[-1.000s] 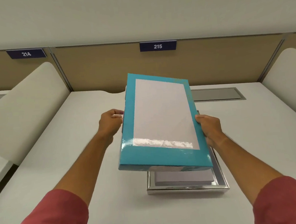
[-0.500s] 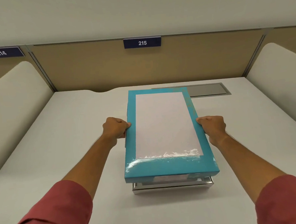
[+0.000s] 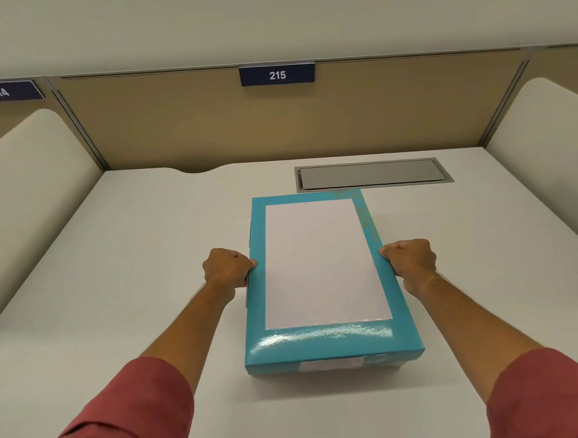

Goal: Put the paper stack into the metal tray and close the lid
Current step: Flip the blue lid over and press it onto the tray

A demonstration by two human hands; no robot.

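Note:
A teal lid (image 3: pixel 329 343) with a large white panel on top lies flat in the middle of the white desk, covering the metal tray almost entirely. Only a thin sliver of the tray (image 3: pixel 247 297) shows at the lid's left edge. The paper stack is hidden under the lid. My left hand (image 3: pixel 228 268) grips the lid's left long edge with curled fingers. On the opposite long edge my right hand (image 3: pixel 408 257) holds it the same way.
The white desk (image 3: pixel 116 297) has a grey recessed cable hatch (image 3: pixel 373 173) just behind the lid. Cream side dividers (image 3: pixel 25 187) rise at left and right. A tan back panel carries a label 215 (image 3: pixel 277 74).
The lid came down from a tilted, raised pose onto the tray. The tray's shiny front rim and the paper inside, visible earlier, are now covered.

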